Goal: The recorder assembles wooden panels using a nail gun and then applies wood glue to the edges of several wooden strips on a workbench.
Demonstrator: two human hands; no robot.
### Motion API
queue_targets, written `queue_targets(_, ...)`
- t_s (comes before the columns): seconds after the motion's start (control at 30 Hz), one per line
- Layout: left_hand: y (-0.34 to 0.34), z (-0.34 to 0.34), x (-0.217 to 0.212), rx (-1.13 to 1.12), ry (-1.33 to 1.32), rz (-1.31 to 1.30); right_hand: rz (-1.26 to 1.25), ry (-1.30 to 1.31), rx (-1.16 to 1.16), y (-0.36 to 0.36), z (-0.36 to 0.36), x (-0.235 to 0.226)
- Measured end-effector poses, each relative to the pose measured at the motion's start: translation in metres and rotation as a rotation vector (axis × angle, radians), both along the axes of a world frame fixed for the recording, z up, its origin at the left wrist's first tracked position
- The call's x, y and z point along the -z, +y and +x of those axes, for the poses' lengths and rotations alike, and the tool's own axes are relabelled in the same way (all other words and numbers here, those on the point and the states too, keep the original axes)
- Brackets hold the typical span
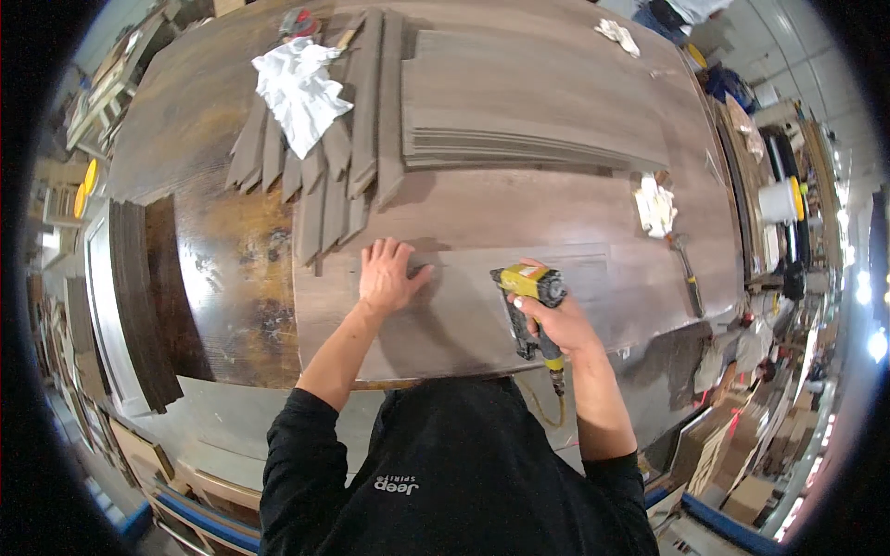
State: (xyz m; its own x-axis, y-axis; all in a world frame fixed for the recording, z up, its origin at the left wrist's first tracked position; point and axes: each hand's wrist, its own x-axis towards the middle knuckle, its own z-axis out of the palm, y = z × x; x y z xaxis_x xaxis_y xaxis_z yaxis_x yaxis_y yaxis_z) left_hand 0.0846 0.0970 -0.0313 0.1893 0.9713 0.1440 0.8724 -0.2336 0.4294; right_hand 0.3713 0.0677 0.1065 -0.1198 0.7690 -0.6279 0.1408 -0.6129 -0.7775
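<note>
My left hand [387, 278] rests on a flat grey-brown panel [454, 320] at the near edge of the workbench, fingers spread and holding nothing. In my right hand [562, 322] is a yellow and black air nailer [530, 278], gripped by its handle above the right part of the panel. An air hose [557, 382] runs from the base of the handle down over the bench edge. Whether the nailer's nose touches the panel I cannot tell.
Mitred wooden strips [366, 111] lie at the back left beneath a white cloth [301, 88]. Behind my hands is a stack of panels [538, 102]. A hammer [688, 276] and white gloves [655, 206] lie to the right. More boards [139, 296] stand at the left edge.
</note>
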Motion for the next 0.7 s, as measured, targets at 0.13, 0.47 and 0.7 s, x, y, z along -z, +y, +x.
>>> queue_targets(0.13,0.006,-0.002,0.002,0.009,-0.084,0.011,-0.037,-0.029,-0.136,0.039,-0.051,0.014)
queue_targets(0.47,0.006,-0.019,0.008,-0.086,-0.067,0.023,-0.098,-0.209,-0.223,0.065,-0.108,0.012)
queue_targets(0.7,0.006,-0.022,0.004,-0.071,-0.105,0.082,-0.095,-0.282,-0.225,0.06,-0.112,0.014)
